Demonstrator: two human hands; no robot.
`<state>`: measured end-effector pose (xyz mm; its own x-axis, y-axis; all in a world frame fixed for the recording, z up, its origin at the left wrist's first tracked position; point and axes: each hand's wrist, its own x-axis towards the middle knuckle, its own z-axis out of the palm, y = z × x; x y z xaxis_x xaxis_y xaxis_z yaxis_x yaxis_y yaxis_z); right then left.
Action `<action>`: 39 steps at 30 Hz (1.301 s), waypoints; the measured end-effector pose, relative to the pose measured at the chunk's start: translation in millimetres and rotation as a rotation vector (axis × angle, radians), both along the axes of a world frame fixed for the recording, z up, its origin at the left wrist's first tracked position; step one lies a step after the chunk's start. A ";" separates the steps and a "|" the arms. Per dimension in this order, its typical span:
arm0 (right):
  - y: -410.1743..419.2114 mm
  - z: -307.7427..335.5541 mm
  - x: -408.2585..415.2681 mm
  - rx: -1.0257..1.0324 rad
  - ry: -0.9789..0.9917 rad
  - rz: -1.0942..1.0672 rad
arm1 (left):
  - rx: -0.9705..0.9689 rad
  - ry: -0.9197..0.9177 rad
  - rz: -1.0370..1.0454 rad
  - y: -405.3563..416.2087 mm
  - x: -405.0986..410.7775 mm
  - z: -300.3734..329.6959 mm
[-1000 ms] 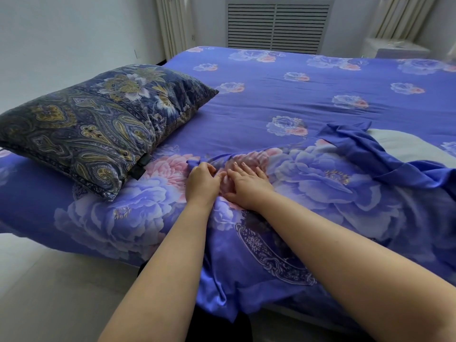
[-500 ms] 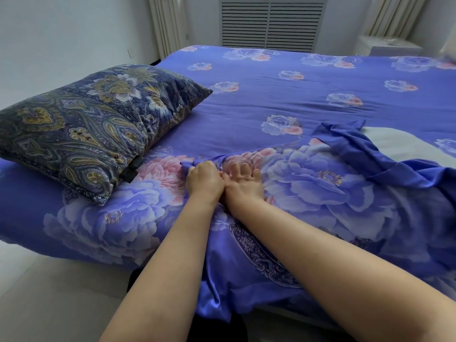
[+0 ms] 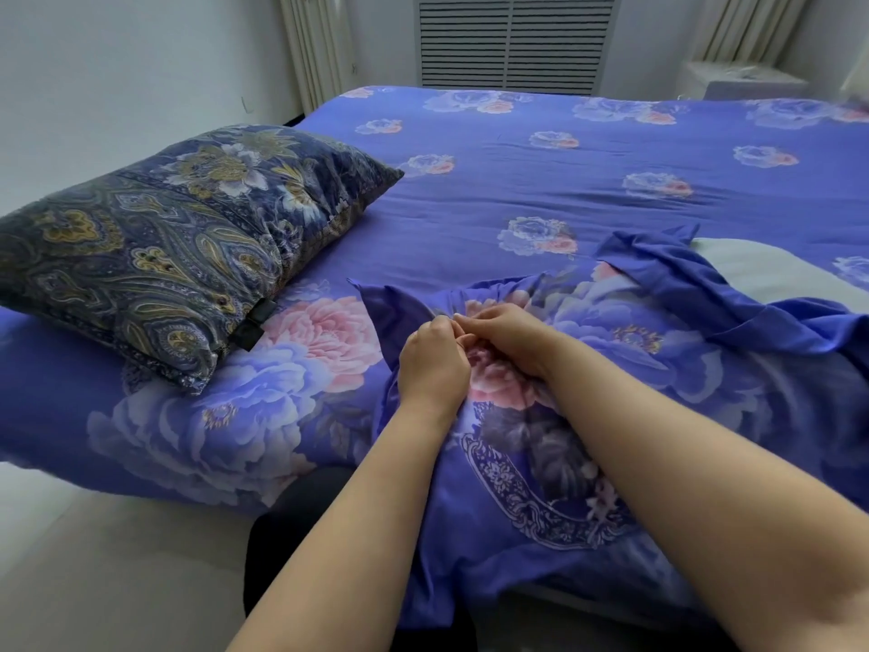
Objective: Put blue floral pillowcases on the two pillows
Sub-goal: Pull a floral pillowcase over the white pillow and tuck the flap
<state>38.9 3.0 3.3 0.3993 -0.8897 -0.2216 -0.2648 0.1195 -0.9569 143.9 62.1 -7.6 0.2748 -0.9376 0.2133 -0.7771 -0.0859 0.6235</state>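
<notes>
We've got the blue floral pillowcase [image 3: 526, 444] lying rumpled over the bed's near edge, approx. mid-way along, its lower part draping off toward the floor. Fabric looks thin, satiny, prob. slippery and very light; it'll bunch rather than hold shape, so we grip at the open hem, not the middle. Left hand [image 3: 435, 364] & right hand [image 3: 510, 338] meet at a raised fold, both pinching cloth w/ curled fingers. The dark paisley pillow [image 3: 188, 242] sits at the bed's near-left corner, uncovered, just beside the case. A plain blue cloth [image 3: 705, 294] and a white pillow [image 3: 771, 275] lie toward the right edge; nothing blocks us.
</notes>
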 end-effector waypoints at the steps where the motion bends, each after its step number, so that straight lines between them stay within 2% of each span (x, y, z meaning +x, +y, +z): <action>1: -2.9 3.3 1.2 -0.016 0.050 0.010 | -0.023 -0.014 0.000 0.2 1.4 -3.0; 5: -12.0 13.0 7.3 -0.258 0.376 0.093 | -0.093 -0.050 0.021 3.5 4.9 -11.6; 7: -12.2 25.5 8.6 -0.348 0.479 0.112 | -0.117 -0.097 0.036 4.5 3.6 -15.7; 9: -12.3 42.3 9.6 -0.407 0.618 0.089 | -0.131 -0.091 0.044 4.9 3.2 -16.7; 13: -19.7 51.8 3.1 -0.525 0.986 -0.062 | -0.160 0.041 0.042 5.6 5.7 -15.5; 16: -13.5 44.6 -5.0 -0.497 1.223 0.010 | -0.173 0.053 0.041 6.5 4.6 -16.8; 24: -19.5 58.1 -15.2 -0.396 1.118 0.009 | -0.193 0.035 0.045 10.6 2.0 -16.6; 29: -14.9 86.4 -9.1 -0.405 1.235 0.186 | -0.198 0.042 0.038 10.9 0.9 -13.7; 33: -12.2 94.4 1.0 -0.418 1.272 0.224 | -0.201 0.052 0.038 9.9 1.8 -13.7; 36: -13.8 102.2 3.1 -0.441 1.180 0.244 | -0.203 0.052 0.038 9.6 2.6 -13.9; 39: -11.0 102.5 0.6 -0.513 1.293 0.237 | -0.204 0.061 0.038 9.6 2.8 -13.7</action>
<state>39.5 -8.0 105.8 0.3156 -0.9236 -0.2176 -0.9413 -0.3337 0.0513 146.7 71.7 -21.2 0.3274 -0.8655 0.3791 -0.7360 0.0180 0.6768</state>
